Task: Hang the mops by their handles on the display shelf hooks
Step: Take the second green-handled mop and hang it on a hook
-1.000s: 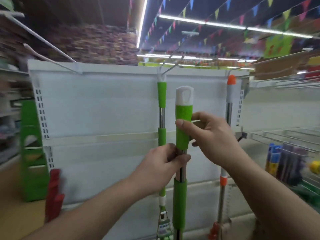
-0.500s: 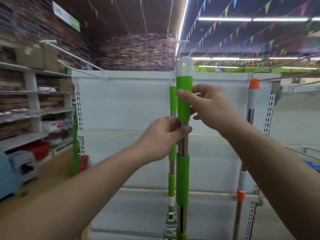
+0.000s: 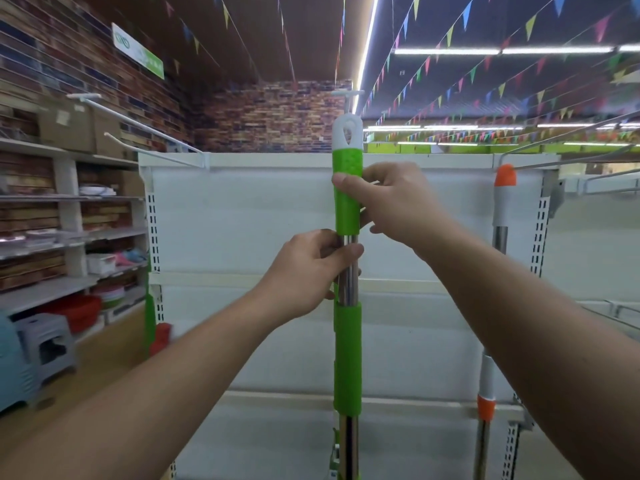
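I face the white display shelf (image 3: 270,220), its back panel bare. To its left, side racks (image 3: 69,237) carry cardboard boxes (image 3: 65,128) and plastic tubs (image 3: 100,263). The green mop handle (image 3: 347,341) stands upright at centre before the panel. My right hand (image 3: 398,206) is wrapped round its upper green sleeve; my left hand (image 3: 308,271) pinches the steel section below. An orange-tipped mop (image 3: 502,209) hangs at right. The hook (image 3: 347,95) sits directly above the white eyelet cap (image 3: 347,133), not through it.

Single head view, level, facing display shelf (image 3: 242,220) close ahead.
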Demonstrator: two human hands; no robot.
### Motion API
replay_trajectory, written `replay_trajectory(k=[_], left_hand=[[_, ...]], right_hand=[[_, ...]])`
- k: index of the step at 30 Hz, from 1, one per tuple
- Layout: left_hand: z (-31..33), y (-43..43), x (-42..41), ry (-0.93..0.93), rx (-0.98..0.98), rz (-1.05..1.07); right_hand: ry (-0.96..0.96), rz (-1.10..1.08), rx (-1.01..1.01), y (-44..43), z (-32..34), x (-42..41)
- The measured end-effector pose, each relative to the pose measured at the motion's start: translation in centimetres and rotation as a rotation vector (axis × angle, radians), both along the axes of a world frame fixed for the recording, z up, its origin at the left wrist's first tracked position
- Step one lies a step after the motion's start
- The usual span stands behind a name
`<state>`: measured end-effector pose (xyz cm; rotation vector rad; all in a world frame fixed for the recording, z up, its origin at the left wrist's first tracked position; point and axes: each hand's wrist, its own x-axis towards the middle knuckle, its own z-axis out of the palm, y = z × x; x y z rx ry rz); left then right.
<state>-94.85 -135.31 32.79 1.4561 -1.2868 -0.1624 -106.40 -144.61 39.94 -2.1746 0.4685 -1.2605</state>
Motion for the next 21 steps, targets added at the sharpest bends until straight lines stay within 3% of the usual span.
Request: replay_trajectory(k=[21], left_hand=[[-1.4,-7.4,5.4,0.114,0.022,-0.028]], right_hand=[[0.031,-0.038,0.061,-5.6,-1.2,5.6]])
